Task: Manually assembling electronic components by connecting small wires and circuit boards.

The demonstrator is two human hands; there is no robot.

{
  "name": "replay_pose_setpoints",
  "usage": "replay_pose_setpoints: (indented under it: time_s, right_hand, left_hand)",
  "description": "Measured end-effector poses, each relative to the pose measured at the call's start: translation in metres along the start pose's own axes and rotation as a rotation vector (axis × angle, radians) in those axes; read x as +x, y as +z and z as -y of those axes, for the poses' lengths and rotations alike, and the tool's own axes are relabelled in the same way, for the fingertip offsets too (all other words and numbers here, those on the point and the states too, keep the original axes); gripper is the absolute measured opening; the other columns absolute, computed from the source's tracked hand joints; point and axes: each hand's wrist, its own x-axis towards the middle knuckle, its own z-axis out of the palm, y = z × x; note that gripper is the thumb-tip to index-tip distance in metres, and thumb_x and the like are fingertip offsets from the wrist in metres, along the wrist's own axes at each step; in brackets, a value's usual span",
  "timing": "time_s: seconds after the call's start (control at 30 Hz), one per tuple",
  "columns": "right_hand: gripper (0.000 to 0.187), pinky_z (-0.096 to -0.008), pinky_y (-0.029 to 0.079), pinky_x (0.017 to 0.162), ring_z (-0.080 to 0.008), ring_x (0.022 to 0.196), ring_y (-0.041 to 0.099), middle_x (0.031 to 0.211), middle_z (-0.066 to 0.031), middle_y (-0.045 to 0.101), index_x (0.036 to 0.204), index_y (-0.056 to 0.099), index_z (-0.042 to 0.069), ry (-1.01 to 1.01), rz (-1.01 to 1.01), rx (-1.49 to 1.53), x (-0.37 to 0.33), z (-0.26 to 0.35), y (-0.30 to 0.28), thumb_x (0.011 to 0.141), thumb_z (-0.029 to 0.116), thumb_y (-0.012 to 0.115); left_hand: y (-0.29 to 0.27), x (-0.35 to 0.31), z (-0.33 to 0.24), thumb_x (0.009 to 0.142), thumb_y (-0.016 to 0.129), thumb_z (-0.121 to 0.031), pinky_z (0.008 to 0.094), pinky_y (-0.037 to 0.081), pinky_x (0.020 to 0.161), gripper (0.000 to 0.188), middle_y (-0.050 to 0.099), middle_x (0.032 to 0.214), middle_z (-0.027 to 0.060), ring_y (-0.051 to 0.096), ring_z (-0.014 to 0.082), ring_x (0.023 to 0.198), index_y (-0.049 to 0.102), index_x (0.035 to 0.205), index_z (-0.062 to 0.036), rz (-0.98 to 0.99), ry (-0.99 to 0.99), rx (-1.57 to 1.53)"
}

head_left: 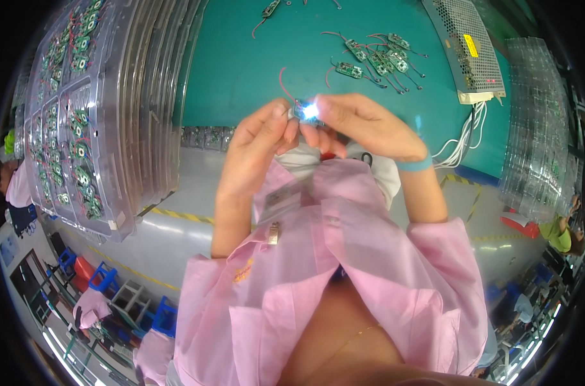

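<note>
Between my two hands, over the near edge of the green mat (241, 64), is a small circuit board (297, 114) with a bright white light (311, 110) glowing on it. A thin red wire (283, 80) curls up from its far side. My left hand (260, 132) pinches the board's left end between thumb and fingers. Closed on the right end is my right hand (369, 122), its thumb and forefinger beside the light. Glare hides the board's detail there. Several similar green boards (350, 69) with red and black wires lie on the mat, beyond my right hand.
Tall stacked clear plastic trays (116, 128) of boards stand at the left. At the right are a perforated metal power supply (463, 48), white cables (463, 138) and another tray stack (537, 128). One more board (270, 8) lies at the far edge. Other people sit at the rim.
</note>
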Motion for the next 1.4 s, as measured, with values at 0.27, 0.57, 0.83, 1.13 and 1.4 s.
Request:
replay_pose_setpoints:
  time_s: [0.27, 0.57, 0.83, 1.13, 1.4]
  right_hand:
    - [0.028, -0.0208, 0.032, 0.051, -0.0056, 0.05, 0.037, 0.066, -0.002, 0.05, 0.083, 0.054, 0.005, -0.075, 0.018, 0.694, -0.003, -0.012, 0.032, 0.099, 0.024, 0.042]
    - [0.03, -0.0201, 0.03, 0.05, -0.0046, 0.049, 0.034, 0.062, 0.0004, 0.046, 0.075, 0.052, 0.008, -0.033, -0.011, 0.698, 0.004, -0.012, 0.041, 0.098, 0.026, 0.045]
    - [0.033, -0.0183, 0.028, 0.048, -0.004, 0.051, 0.036, 0.062, 0.0018, 0.046, 0.07, 0.052, 0.01, -0.044, 0.07, 0.681, 0.007, -0.015, 0.04, 0.097, 0.03, 0.048]
    - [0.013, -0.0281, 0.038, 0.052, -0.0146, 0.055, 0.043, 0.069, -0.0024, 0.047, 0.091, 0.051, 0.01, -0.566, -0.153, 0.501, -0.003, 0.01, -0.012, 0.094, 0.022, 0.051]
    - [0.022, -0.0335, 0.043, 0.066, -0.0243, 0.068, 0.049, 0.073, -0.007, 0.052, 0.09, 0.053, 0.007, -0.447, -0.512, -1.586, 0.033, -0.013, -0.024, 0.089, 0.029, 0.055]
  left_hand:
    - [-0.003, -0.011, 0.004, 0.098, 0.044, -0.022, 0.0174, 0.026, 0.051, 0.021, 0.045, 0.067, -0.0017, 0.033, 0.0055, 0.056, 0.051, 0.091, -0.0033, 0.108, -0.104, -0.314]
    - [-0.01, -0.022, -0.001, 0.097, 0.046, -0.022, 0.0194, 0.025, 0.047, 0.023, 0.044, 0.066, -0.0015, 0.029, 0.0054, 0.052, 0.05, 0.1, 0.0005, 0.135, -0.101, -0.398]
    - [-0.008, -0.026, -0.005, 0.096, 0.048, -0.021, 0.019, 0.025, 0.047, 0.023, 0.043, 0.066, -0.0014, 0.029, 0.0055, 0.051, 0.048, 0.102, 0.0012, 0.069, -0.087, -0.397]
    - [-0.038, -0.026, 0.005, 0.099, 0.039, -0.019, 0.0202, 0.024, 0.047, 0.022, 0.038, 0.063, -0.0023, 0.028, 0.0057, 0.05, 0.05, 0.087, -0.0057, -0.156, 0.048, -0.474]
    - [-0.028, 0.009, 0.006, 0.097, 0.046, -0.024, 0.0224, 0.037, 0.062, 0.022, 0.047, 0.073, 0.0009, 0.046, 0.0104, 0.071, 0.05, 0.083, -0.0082, -0.303, 0.103, -0.082]
